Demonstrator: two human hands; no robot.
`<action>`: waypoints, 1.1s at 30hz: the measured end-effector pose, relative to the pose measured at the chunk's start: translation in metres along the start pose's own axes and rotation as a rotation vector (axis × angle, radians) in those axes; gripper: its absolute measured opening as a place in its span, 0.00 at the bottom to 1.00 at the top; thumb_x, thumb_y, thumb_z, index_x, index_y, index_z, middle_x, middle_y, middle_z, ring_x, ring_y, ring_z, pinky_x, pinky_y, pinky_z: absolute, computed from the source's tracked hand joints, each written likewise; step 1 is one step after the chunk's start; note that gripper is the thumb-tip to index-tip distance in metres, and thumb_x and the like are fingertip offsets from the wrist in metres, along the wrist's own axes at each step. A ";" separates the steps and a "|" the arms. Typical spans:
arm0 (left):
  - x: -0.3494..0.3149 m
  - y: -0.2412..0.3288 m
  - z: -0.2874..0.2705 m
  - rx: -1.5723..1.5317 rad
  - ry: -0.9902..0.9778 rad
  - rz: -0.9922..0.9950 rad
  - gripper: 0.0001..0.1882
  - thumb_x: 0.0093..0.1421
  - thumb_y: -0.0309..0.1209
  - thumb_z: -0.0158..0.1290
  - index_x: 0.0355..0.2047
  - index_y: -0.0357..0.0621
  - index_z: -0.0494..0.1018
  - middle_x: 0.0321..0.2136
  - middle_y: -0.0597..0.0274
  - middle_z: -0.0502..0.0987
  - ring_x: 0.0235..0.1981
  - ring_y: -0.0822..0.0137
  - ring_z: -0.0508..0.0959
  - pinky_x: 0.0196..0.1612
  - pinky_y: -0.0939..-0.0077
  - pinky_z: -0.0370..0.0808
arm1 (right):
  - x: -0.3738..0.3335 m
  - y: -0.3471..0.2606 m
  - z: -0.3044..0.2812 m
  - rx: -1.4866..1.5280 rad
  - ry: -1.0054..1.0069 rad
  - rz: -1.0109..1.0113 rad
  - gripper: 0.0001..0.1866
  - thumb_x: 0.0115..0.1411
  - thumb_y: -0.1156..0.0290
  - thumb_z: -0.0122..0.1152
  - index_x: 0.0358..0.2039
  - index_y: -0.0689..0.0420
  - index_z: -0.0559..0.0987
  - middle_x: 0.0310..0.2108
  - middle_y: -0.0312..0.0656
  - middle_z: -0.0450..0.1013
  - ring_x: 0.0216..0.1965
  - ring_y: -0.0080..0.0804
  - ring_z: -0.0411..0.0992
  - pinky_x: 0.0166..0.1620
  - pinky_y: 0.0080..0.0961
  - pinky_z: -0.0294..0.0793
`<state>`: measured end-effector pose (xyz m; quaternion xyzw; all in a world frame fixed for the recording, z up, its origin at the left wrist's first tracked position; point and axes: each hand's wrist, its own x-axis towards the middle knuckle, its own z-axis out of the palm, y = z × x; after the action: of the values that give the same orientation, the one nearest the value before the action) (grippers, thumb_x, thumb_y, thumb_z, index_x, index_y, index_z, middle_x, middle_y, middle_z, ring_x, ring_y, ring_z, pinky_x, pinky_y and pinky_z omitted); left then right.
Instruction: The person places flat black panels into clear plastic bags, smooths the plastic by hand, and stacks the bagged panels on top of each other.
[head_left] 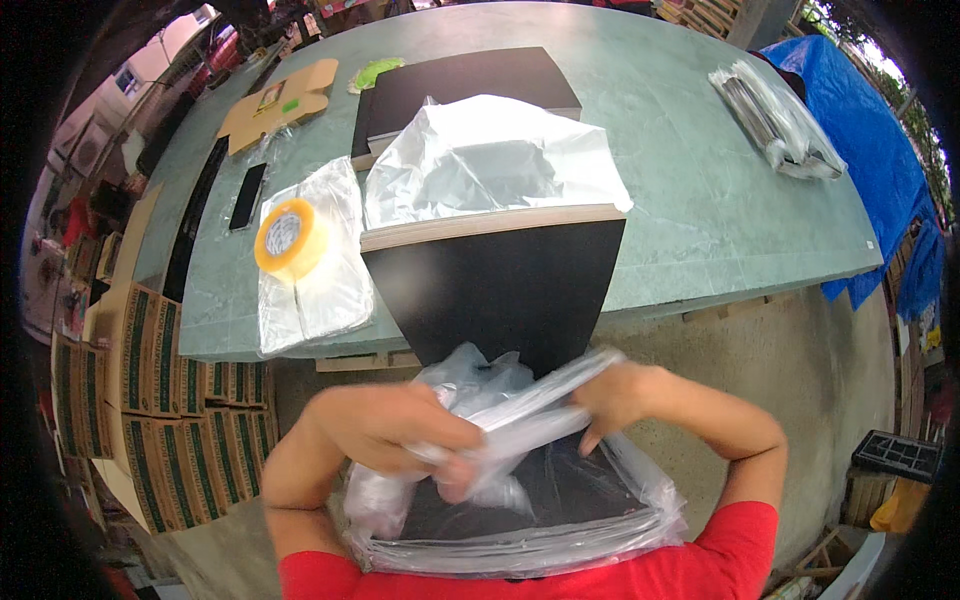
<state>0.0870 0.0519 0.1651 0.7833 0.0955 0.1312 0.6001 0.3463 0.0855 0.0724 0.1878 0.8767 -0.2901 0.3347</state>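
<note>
Both hands are gripping narrow: left hand (400, 430) and right hand (622, 392) are pinching bunched clear plastic (540, 400), blurred. Looks like they're working the wrap. Dark slab (570, 490) is lying underneath, against the red shirt (735, 545). Next move's probably needing even tension.

A flat dark slab (556, 488) lies low in view, surrounded by crumpled clear plastic (640, 522), one blurred length stretched above.
</note>
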 end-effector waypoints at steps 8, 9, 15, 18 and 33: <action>-0.030 -0.089 0.050 1.079 -0.032 -1.021 0.03 0.42 0.24 0.49 0.19 0.42 0.72 0.17 0.55 0.74 0.23 0.58 0.75 0.25 0.71 0.71 | -0.025 -0.030 -0.020 -0.373 0.147 0.152 0.13 0.45 0.69 0.54 0.33 0.55 0.75 0.28 0.42 0.73 0.32 0.39 0.71 0.51 0.43 0.56; -0.036 -0.089 0.057 1.074 -0.034 -0.983 0.02 0.42 0.25 0.50 0.18 0.42 0.72 0.17 0.56 0.74 0.22 0.60 0.76 0.25 0.72 0.71 | -0.033 -0.023 -0.032 -0.167 0.356 0.166 0.12 0.43 0.72 0.54 0.32 0.56 0.75 0.24 0.42 0.73 0.30 0.39 0.72 0.48 0.39 0.60; -0.071 -0.025 0.019 0.028 1.325 -0.473 0.04 0.43 0.25 0.53 0.21 0.38 0.72 0.18 0.62 0.74 0.22 0.74 0.72 0.25 0.79 0.69 | -0.046 0.028 -0.041 0.327 1.627 0.295 0.18 0.37 0.85 0.51 0.33 0.58 0.72 0.31 0.43 0.71 0.35 0.31 0.70 0.35 0.23 0.68; -0.085 -0.056 -0.016 1.015 1.697 -0.595 0.08 0.45 0.21 0.50 0.28 0.37 0.70 0.22 0.60 0.70 0.20 0.68 0.71 0.24 0.73 0.68 | -0.021 -0.018 -0.041 0.189 1.290 0.057 0.28 0.31 0.87 0.48 0.39 0.55 0.69 0.35 0.41 0.68 0.35 0.38 0.68 0.40 0.32 0.67; -0.063 -0.020 0.017 0.848 1.286 -0.274 0.21 0.32 0.13 0.50 0.32 0.42 0.74 0.22 0.62 0.72 0.24 0.70 0.73 0.29 0.83 0.68 | -0.073 0.021 -0.017 1.022 1.366 -0.206 0.13 0.35 0.84 0.60 0.28 0.65 0.76 0.22 0.41 0.72 0.26 0.23 0.70 0.30 0.16 0.68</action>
<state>0.0327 0.0220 0.1361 0.6969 0.5624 0.4364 0.0874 0.4010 0.1021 0.1257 0.3684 0.6605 -0.5014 -0.4203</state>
